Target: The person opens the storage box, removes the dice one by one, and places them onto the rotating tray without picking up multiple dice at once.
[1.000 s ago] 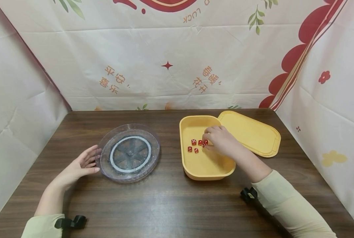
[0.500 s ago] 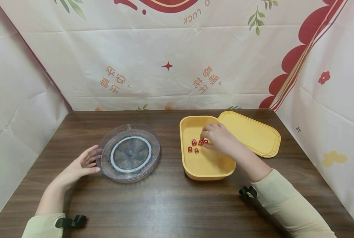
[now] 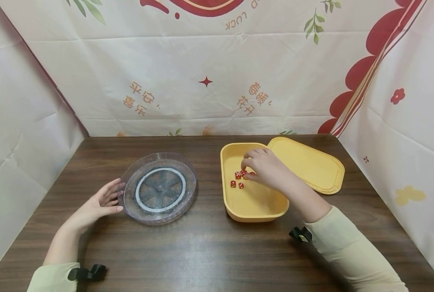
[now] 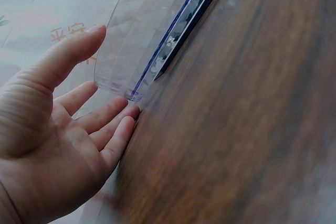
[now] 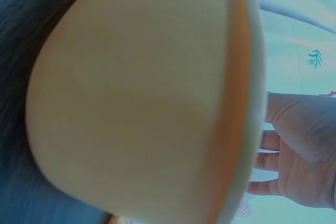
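My right hand reaches over the rim into a yellow plastic box. Its thumb and forefinger pinch a red die with white pips, close over other red dice on the box floor. One die and another die lie nearer the front. In the right wrist view, the box wall hides the fingertips. At the left, my left hand has its fingers spread, touching the side of a clear round plastic dish with a pale ring and dark spokes in its base.
A yellow lid lies flat behind and to the right of the box. The dark wood table is enclosed by printed white cloth at the back and both sides.
My right hand has moved slightly left and away from me inside the box, with the pinched die moving along among the others. The left hand and the dish stay in place.
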`<control>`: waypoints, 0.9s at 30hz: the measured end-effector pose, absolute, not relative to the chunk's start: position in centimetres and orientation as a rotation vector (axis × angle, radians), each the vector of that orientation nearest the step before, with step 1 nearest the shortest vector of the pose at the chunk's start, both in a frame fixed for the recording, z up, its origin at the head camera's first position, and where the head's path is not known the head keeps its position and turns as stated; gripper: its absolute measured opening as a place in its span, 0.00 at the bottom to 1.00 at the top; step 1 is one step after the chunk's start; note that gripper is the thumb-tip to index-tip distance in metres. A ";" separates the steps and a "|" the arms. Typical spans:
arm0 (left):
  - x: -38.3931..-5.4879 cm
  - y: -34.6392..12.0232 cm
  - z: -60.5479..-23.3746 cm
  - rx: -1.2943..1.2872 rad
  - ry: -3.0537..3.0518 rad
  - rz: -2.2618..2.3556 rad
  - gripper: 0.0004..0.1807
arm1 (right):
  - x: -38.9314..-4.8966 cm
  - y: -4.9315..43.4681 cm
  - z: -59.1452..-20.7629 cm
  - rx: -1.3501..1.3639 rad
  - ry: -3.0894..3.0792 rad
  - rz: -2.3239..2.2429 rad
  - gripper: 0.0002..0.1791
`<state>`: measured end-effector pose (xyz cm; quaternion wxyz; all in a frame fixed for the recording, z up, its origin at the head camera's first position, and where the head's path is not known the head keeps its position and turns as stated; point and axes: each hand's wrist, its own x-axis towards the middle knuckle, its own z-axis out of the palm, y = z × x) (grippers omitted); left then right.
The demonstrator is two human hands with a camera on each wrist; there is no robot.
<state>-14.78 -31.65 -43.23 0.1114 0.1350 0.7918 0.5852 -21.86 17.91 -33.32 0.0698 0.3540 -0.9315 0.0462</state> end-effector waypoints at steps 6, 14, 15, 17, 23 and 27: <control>-14.7 -31.5 -43.1 0.397 2.318 1.729 0.46 | -21.7 17.1 -32.8 1.084 -2.777 0.125 0.05; -14.8 -31.5 -43.2 0.391 2.319 1.723 0.46 | -21.4 16.1 -32.2 1.095 -2.751 0.115 0.05; -14.8 -31.5 -43.2 0.391 2.319 1.722 0.46 | -21.4 16.0 -32.1 1.098 -2.750 0.116 0.05; -14.8 -31.5 -43.2 0.391 2.321 1.721 0.46 | -21.3 15.6 -31.9 1.106 -2.750 0.120 0.06; -14.8 -31.5 -43.1 0.386 2.323 1.723 0.46 | -21.1 14.7 -31.6 1.127 -2.751 0.134 0.05; -14.8 -31.5 -43.1 0.383 2.323 1.722 0.46 | -21.0 14.0 -31.5 1.143 -2.741 0.130 0.06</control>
